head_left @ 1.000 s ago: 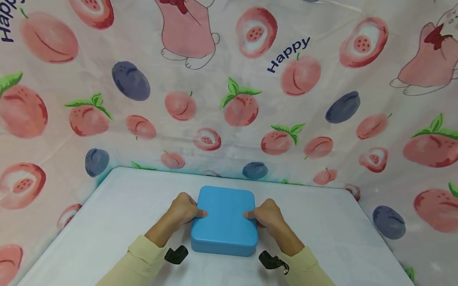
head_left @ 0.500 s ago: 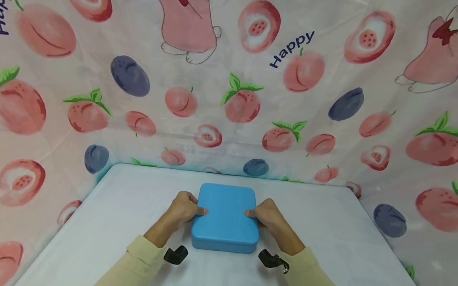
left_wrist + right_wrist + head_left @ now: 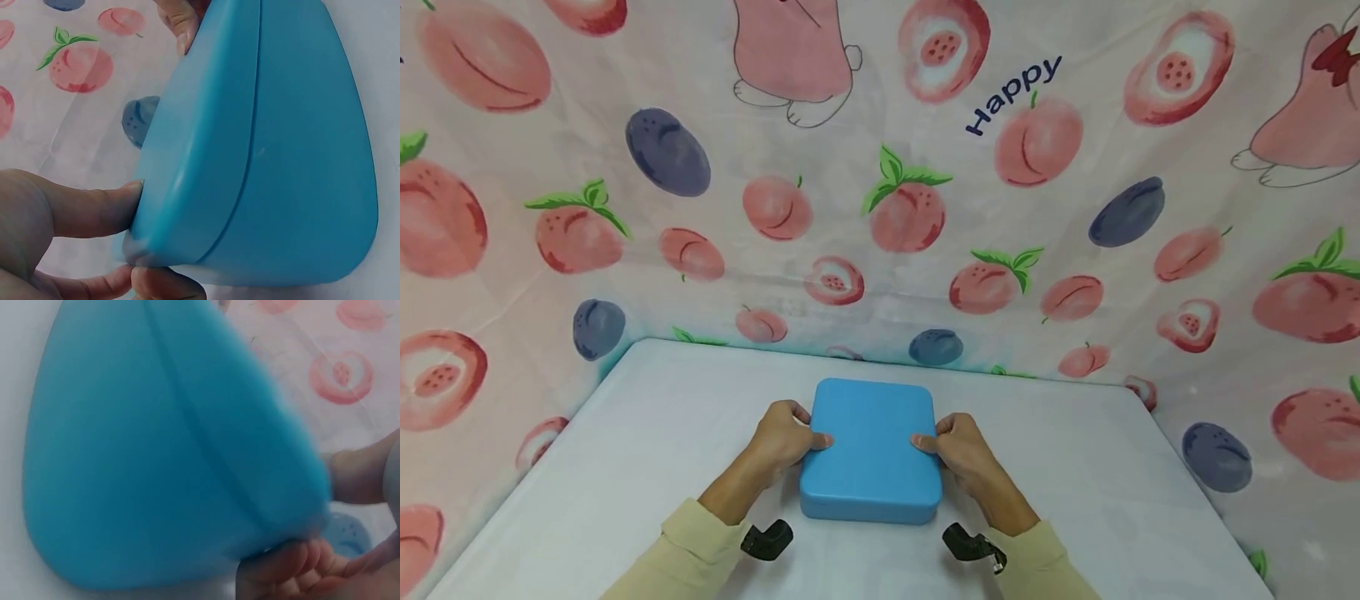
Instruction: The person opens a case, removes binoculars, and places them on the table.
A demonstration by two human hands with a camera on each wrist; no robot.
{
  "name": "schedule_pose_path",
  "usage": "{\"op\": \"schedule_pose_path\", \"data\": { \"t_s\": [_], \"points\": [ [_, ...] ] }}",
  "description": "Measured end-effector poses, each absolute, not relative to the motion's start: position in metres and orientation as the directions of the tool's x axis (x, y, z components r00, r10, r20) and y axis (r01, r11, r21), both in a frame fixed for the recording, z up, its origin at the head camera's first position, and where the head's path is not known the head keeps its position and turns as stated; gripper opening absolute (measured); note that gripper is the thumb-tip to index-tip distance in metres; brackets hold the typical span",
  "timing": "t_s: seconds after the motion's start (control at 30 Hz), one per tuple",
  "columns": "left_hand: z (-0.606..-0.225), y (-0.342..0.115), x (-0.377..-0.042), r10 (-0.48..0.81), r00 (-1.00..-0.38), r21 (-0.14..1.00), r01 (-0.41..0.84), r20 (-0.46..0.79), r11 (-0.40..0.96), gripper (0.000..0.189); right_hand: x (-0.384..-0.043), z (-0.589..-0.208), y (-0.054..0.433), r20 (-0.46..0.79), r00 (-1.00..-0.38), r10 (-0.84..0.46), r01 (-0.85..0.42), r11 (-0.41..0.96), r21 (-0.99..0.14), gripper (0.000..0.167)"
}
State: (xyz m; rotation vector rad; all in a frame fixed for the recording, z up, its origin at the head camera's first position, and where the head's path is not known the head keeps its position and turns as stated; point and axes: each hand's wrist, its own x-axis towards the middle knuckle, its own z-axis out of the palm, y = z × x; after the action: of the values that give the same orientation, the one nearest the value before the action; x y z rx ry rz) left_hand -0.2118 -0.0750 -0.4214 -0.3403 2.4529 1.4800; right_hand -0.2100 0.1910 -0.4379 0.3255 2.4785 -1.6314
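A blue lidded box (image 3: 871, 450) with rounded corners stands on the white table, its lid on. My left hand (image 3: 781, 435) grips its left side, thumb on the lid's top and fingers down at the side. On the opposite side my right hand (image 3: 964, 450) holds it the same way. In the left wrist view, a thin seam runs along the box wall (image 3: 300, 150) between lid and base; the thumb presses the lid and curled fingers touch its side. The right wrist view is blurred, but curled fingers (image 3: 275, 569) show against the box (image 3: 137, 456).
The white table (image 3: 1075, 467) extends around the box on all sides. A fruit-patterned cloth (image 3: 850, 208) rises behind the table and along both sides. Black wrist-camera mounts (image 3: 767, 540) sit at both cuffs, close to the box's front corners.
The head view has tilted down slightly, so the scene sits higher in it. Both hands keep their hold on the box, with the right fingers shifted a little.
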Motion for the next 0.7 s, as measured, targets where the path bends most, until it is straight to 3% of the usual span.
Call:
{"op": "schedule_pose_path", "data": {
  "t_s": [0.23,0.47,0.7],
  "points": [
    [-0.422,-0.076,-0.214,-0.045,-0.935,0.834,-0.335,-0.352,0.438,0.039,-0.216,-0.440,0.195,-0.312,-0.948,0.056,0.313,0.313,-0.896,0.041],
    [-0.419,-0.076,-0.219,-0.022,-0.934,0.832,-0.329,-0.357,0.446,0.043,-0.223,-0.432,0.190,-0.365,-0.927,0.089,0.369,0.391,-0.843,0.056],
    [-0.418,-0.073,-0.223,-0.013,-0.923,0.832,-0.352,-0.384,0.430,0.055,-0.226,-0.423,0.184,-0.335,-0.928,0.164,0.372,0.474,-0.798,0.046]
  ]
}}
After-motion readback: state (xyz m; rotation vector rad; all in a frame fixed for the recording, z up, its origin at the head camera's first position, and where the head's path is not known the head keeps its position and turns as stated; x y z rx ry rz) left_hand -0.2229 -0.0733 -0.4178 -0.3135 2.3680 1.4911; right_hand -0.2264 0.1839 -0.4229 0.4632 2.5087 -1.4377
